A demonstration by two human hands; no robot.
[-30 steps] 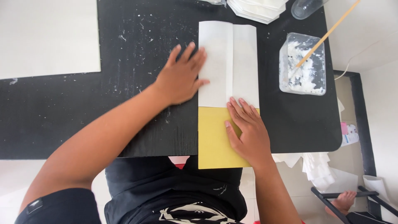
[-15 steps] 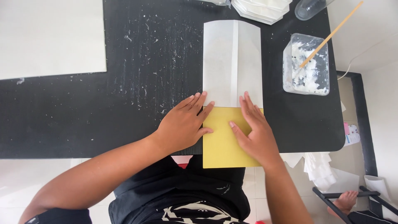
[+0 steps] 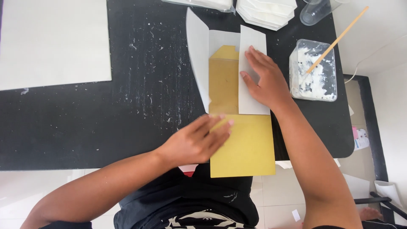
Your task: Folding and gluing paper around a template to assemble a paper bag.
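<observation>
Two hands (image 3: 193,142) (image 3: 265,80) – one yellow sheet (image 3: 243,146), one tub (image 3: 313,72), one stick (image 3: 337,40).

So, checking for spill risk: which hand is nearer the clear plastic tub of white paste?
Right. The right hand lies just beside the clear plastic tub of white paste; the left hand is farther off, lower down.

Open black tabletop (image 3: 140,106) leftward; rightward blocked by clear plastic paste tub (image 3: 313,76) with wooden stick (image 3: 337,41).
</observation>
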